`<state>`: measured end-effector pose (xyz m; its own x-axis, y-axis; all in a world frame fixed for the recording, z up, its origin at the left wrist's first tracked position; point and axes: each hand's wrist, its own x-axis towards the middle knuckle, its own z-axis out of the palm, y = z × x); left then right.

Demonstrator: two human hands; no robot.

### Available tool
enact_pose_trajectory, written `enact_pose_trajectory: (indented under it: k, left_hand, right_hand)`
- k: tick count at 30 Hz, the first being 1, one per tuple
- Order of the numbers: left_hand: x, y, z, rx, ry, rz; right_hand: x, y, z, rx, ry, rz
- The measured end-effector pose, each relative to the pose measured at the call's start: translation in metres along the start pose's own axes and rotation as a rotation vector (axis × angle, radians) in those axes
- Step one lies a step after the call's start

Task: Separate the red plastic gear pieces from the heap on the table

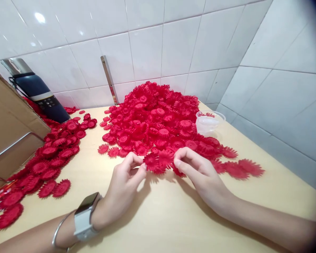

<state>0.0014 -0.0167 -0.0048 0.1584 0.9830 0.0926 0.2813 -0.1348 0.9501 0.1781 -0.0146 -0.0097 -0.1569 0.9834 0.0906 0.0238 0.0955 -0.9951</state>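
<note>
Between my two hands, just above the table (158,221), are red fringed fabric flowers (158,161), overlapping one another. My left hand (127,179), with a watch and a bangle on its wrist, pinches the left edge of these flowers between thumb and forefinger. On the other side, my right hand (197,175) has thumb and fingers closed at their right edge. How many layers are held cannot be made out. Right behind them rises a large heap of the same red flowers (158,116), which spreads toward the right past my right hand.
More red flowers (50,168) lie in a band at the left, beside a cardboard box (13,126) and a dark blue bottle (42,91). A clear plastic bowl (209,123) stands right of the heap. A narrow metal strip (109,80) leans on the tiled wall (179,42).
</note>
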Motion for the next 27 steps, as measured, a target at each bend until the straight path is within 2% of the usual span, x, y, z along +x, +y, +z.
enact_pose_trajectory:
  k: [7,10,14,19,23,27]
  left_hand:
    - [-0.011,0.006,0.002,0.202,-0.113,0.058]
    - [-0.012,0.008,0.002,0.214,-0.14,0.056]
    - [-0.01,0.006,0.003,0.201,-0.103,0.036]
    - [-0.007,0.003,0.005,0.198,-0.093,0.006]
    - [-0.006,0.008,0.004,0.15,-0.15,0.023]
    - [-0.004,0.011,0.003,0.038,-0.203,0.001]
  right_hand:
    - [-0.006,-0.003,0.002,-0.124,-0.182,-0.03]
    - [-0.006,-0.004,0.004,-0.239,-0.178,-0.032]
    - [-0.003,-0.002,0.005,-0.32,-0.153,-0.021]
    - [-0.004,-0.004,0.003,-0.253,-0.193,-0.046]
    - [-0.005,-0.007,0.002,-0.163,-0.241,-0.038]
    - [-0.003,-0.007,0.003,-0.102,-0.183,-0.004]
